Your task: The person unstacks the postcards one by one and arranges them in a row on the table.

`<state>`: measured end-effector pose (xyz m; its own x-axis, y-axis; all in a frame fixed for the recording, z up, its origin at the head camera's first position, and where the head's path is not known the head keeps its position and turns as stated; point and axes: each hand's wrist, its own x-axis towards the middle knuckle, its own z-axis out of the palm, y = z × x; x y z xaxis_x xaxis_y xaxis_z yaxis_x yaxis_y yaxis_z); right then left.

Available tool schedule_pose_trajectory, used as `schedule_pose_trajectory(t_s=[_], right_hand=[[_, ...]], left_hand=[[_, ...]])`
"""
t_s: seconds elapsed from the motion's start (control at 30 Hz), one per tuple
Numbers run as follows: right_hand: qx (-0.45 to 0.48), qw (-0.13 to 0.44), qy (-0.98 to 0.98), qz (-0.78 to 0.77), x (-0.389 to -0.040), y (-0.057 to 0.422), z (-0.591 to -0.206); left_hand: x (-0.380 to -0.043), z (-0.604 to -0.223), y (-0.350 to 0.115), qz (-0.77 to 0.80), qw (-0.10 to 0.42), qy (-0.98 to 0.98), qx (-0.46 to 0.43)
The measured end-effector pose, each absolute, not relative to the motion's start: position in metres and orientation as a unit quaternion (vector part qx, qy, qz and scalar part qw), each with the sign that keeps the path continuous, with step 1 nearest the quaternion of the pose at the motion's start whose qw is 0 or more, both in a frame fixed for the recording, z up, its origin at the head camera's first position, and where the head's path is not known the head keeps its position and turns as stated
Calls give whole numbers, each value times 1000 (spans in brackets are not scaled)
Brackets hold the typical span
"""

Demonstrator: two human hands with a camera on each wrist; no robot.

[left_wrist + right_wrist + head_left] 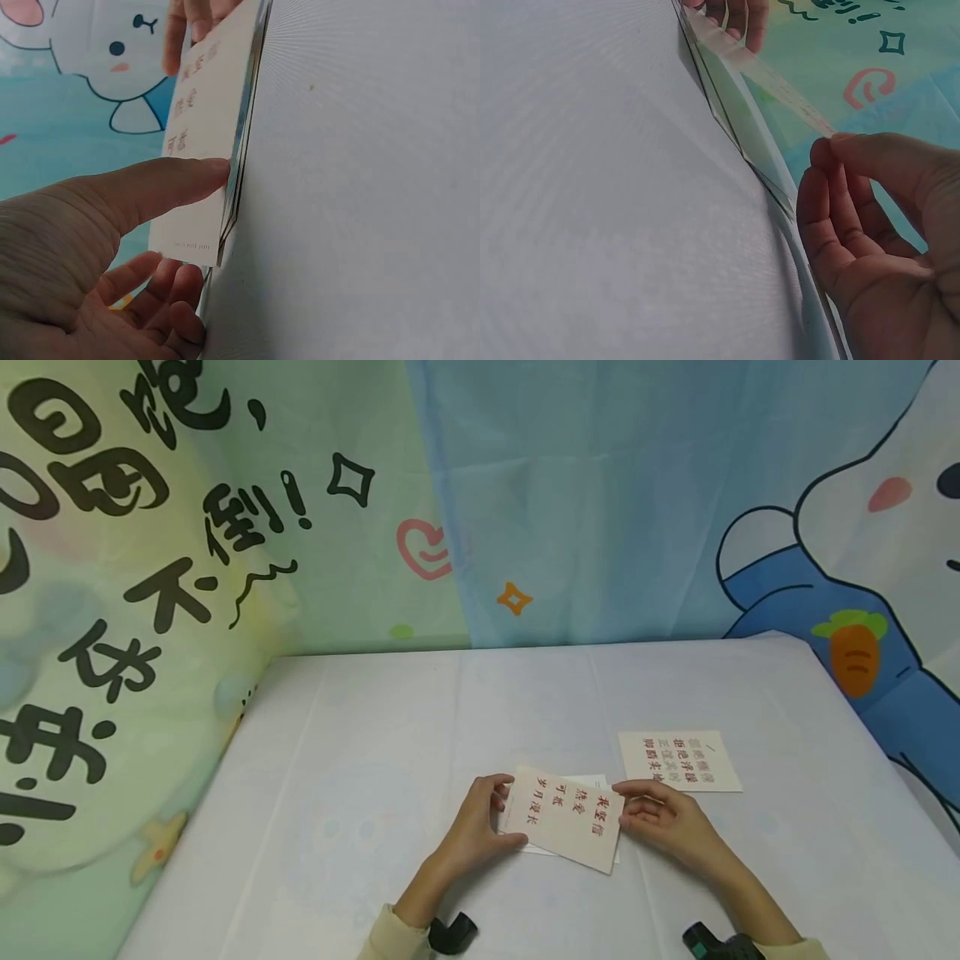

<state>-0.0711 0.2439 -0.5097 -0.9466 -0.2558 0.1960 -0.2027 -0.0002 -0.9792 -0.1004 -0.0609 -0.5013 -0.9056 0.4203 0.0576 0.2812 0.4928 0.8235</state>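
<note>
1. The lettered card point(562, 820) was between the two hands, slanted above a pale sheet point(592, 780), near the near side of the white-covered counter point(367, 760).
2. The left hand point(478, 827) was partly closed on the card's left end, thumb at the lower edge and a forefinger at the upper corner. This spread of the fingers probably steadied the card without hiding its words.
3. The right hand point(663, 814) pinched the opposite corner between thumb and forefinger, its other fingers bent in loosely. In the right wrist view that end stood raised off what lay beneath, perhaps because a corner pinch suits something so thin.
4. A second card point(678, 762) lay flat beyond the right hand, likely set aside there to leave room in front.
5. Red Chinese characters ran in columns on the lettered card; 我坚信 seemed to stand at the right and 岁月漫长 at the left. The left wrist view showed a tiny line of print too small to read.
6. The second card mixed red and grey characters, not safely legible. Large black handwriting on the backdrop point(570, 485) included 不 and an exclamation mark. No brand name could be made out.
</note>
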Motion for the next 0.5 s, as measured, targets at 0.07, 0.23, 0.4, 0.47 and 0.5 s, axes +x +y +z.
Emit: schedule_pose_trajectory(t_s=[0.07, 0.23, 0.4, 0.47, 0.5], right_hand=[[-145, 23, 713, -686, -71, 244, -508], [-91, 25, 750, -655, -70, 241, -502], [-77, 1, 784, -616, -69, 236, -498], [-75, -12, 797, -599, -70, 234, -498], [-71, -16, 804, -590, -70, 232, -498]], left_hand=[[-101, -501, -61, 461, 70, 860, 207], [-101, -502, -61, 461, 64, 859, 215], [-103, -502, -61, 465, 67, 858, 209], [-103, -502, -61, 468, 68, 857, 206], [-104, -503, -61, 469, 66, 856, 205]])
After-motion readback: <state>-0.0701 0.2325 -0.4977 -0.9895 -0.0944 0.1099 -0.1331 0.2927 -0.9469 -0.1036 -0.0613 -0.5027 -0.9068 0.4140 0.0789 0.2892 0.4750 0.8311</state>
